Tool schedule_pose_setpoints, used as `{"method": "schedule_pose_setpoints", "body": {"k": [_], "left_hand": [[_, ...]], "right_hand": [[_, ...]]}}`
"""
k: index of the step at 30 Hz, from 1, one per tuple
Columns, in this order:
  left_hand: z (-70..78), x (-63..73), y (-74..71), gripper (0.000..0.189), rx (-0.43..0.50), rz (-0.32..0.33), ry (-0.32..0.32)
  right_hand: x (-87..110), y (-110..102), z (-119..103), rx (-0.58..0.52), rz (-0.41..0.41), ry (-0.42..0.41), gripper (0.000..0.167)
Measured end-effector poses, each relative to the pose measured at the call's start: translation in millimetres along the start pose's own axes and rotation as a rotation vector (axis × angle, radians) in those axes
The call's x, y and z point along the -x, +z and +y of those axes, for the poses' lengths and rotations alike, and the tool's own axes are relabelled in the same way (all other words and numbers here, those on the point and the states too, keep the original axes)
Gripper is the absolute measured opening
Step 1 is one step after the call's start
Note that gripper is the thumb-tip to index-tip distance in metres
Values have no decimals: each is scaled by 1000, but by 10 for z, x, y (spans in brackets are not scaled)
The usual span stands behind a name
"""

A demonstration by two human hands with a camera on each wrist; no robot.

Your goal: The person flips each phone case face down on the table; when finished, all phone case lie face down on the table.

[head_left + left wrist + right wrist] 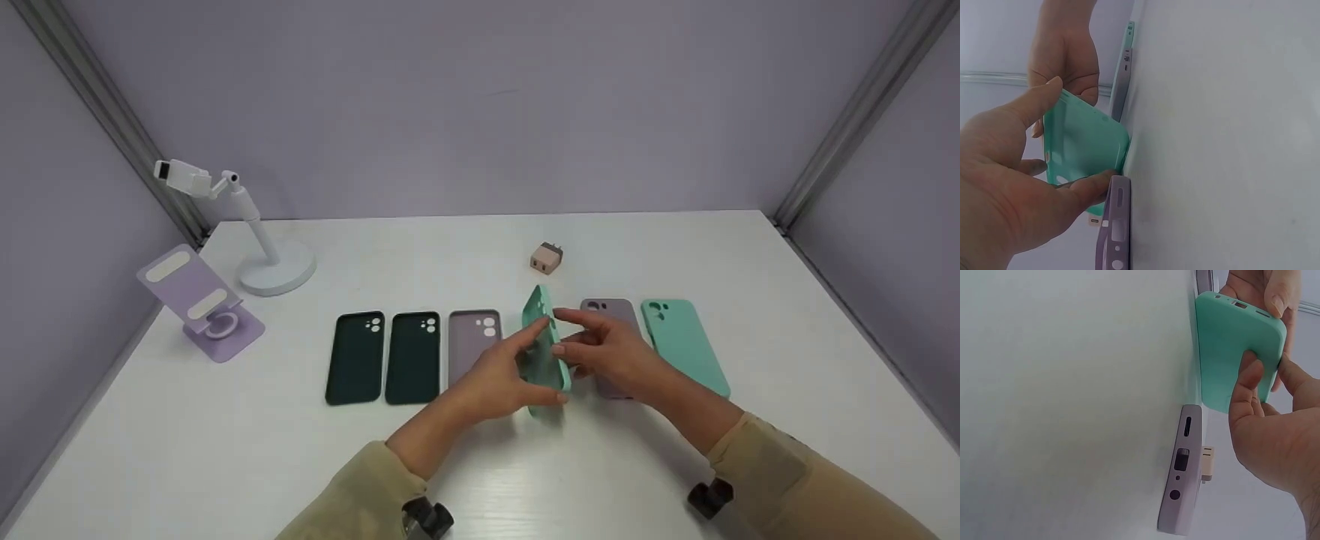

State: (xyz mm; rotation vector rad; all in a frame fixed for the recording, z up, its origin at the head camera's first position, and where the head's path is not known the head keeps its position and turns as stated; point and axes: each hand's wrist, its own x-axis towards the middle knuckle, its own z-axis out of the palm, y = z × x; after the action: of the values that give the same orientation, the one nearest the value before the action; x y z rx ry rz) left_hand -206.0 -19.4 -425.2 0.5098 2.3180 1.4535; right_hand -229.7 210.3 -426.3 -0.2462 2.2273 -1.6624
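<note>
A mint-green phone case (536, 364) is tipped up on its long edge near the middle of the table, its hollow side turned left. My left hand (491, 382) grips it across its width, the thumb at the near end. My right hand (619, 356) holds it from the right, fingertips on its edge and back. In the left wrist view the inside of the mint case (1086, 140) shows between the hands. Its smooth back (1230, 349) faces the right wrist camera. A purple case (469, 341) lies left of it, and another purple case (622, 311) lies partly under my right hand.
Two dark cases (355, 360) lie further left in the row, and a second mint case (686, 345) at the right end. Behind sits a pink charger plug (546, 258). A purple phone stand (225, 334) and a white stand (277, 270) are at the left.
</note>
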Motion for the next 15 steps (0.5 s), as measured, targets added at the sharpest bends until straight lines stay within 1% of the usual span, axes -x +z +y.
{"method": "schedule_pose_setpoints", "body": {"k": [7, 11, 15], "left_hand": [[-27, 10, -32, 101, 64, -10, 7], [-50, 1, -42, 99, 106, -9, -10], [-62, 6, -59, 99, 178, -16, -35]], "right_hand": [[8, 17, -27, 7, -2, 6, 72], [4, 17, -39, -1, -18, 8, 72], [6, 13, -51, -7, -43, 12, 69]]}}
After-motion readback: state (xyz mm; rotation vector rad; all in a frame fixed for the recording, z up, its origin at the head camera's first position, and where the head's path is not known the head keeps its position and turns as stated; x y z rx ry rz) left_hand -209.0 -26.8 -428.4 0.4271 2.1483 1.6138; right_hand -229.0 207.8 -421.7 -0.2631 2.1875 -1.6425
